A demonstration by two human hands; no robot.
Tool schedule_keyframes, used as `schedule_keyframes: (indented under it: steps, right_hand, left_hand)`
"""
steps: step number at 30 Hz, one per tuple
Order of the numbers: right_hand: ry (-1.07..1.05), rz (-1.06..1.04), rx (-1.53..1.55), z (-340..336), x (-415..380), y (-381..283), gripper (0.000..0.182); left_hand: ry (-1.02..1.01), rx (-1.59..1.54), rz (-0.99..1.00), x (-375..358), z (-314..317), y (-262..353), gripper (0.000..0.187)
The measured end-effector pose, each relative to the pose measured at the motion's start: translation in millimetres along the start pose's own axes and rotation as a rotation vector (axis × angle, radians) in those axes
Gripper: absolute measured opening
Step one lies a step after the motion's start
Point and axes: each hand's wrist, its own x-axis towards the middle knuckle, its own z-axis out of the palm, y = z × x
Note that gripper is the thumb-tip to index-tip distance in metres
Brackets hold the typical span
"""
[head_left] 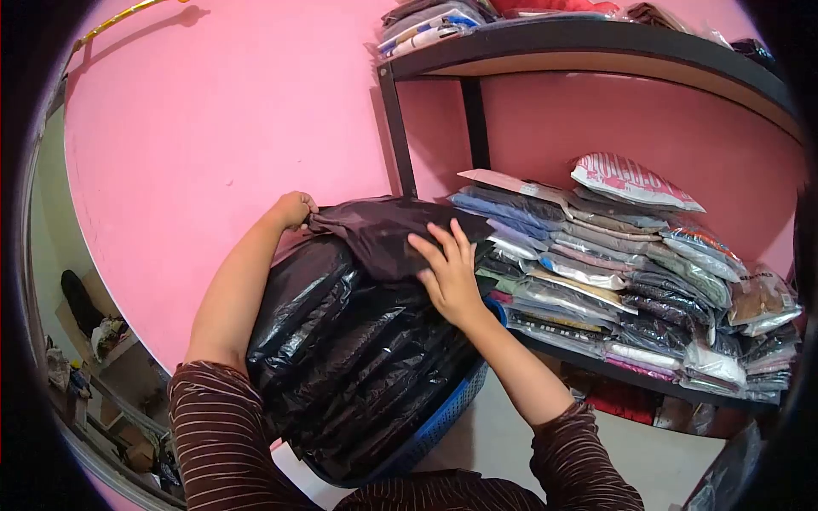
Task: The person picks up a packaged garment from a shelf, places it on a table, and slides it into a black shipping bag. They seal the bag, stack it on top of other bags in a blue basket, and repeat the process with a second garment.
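Observation:
My left hand [295, 210] is closed on the gathered left corner of a dark purplish-black plastic bag [375, 234]. With fingers spread, my right hand [449, 271] lies against the right part of that bag, its fingertips slightly blurred. The bag rests on top of a row of shiny black plastic packages [349, 358], packed tightly together and leaning. They fill a blue plastic basket [452, 426], whose perforated side shows at the lower right. What the bag contains is hidden.
On the right, a dark-framed shelf [596, 41] holds stacks of clear-wrapped folded garments [588, 264]. A white and pink printed package [635, 180] tops one stack. More packages lie on the upper board. A pink wall [239, 111] stands behind; a mirror [94, 341] is at left.

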Motion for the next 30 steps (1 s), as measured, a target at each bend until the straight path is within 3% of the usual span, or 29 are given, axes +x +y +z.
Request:
schedule_keyframes:
  steps: [1,2,4,5,7,8,10,14,15,21,24,26,30]
  right_hand:
    - [0.004,0.002,0.004,4.4,10.6,4.3,0.047]
    - [0.010,0.006,0.006,7.2,20.8,8.0,0.046]
    - [0.014,0.009,0.011,10.7,37.0,12.0,0.042]
    - [-0.049,-0.021,0.014,15.5,42.4,17.6,0.040]
    - [-0.177,-0.037,0.002,21.7,45.5,22.1,0.035]
    - [-0.181,-0.030,-0.007,22.3,45.3,22.7,0.035]
    - [-0.252,-0.023,0.025,21.5,43.0,22.2,0.036]
    - [-0.157,-0.038,-0.002,19.3,33.2,12.8,0.044]
    - [-0.234,-0.032,-0.037,21.4,29.1,13.7,0.048]
    - [-0.064,0.084,0.035,-22.3,4.5,-8.1,0.055]
    - [-0.058,0.128,0.073,-50.6,-38.4,-8.0,0.055]
    - [-0.114,0.133,0.053,-68.5,-80.4,1.3,0.053]
    - [-0.312,0.335,0.050,-133.2,-185.0,18.3,0.051]
  left_hand:
    - [0.190,0.460,0.337,8.3,-4.2,-12.0,0.025]
    - [0.185,0.460,0.343,18.0,-8.2,-21.4,0.025]
    - [0.418,0.848,0.314,0.2,-22.6,-5.0,0.032]
    - [0.413,0.841,0.323,-21.9,-30.5,21.7,0.032]
    - [0.043,0.422,-0.029,-76.6,-43.3,90.1,0.047]
    - [0.035,0.417,-0.023,-86.7,-42.5,97.8,0.047]
    - [0.055,0.520,0.274,-111.6,-33.9,107.6,0.057]
    - [-0.003,0.439,0.375,-184.5,-6.7,139.0,0.065]
    - [-0.010,0.448,0.435,-196.4,1.4,141.0,0.068]
    - [0.061,0.645,0.386,-255.7,21.1,163.5,0.077]
    - [0.131,0.625,0.460,-280.6,27.4,176.0,0.078]
    - [0.125,0.602,0.475,-296.7,36.5,191.2,0.079]
    - [0.087,0.511,0.536,-321.9,68.8,215.8,0.082]
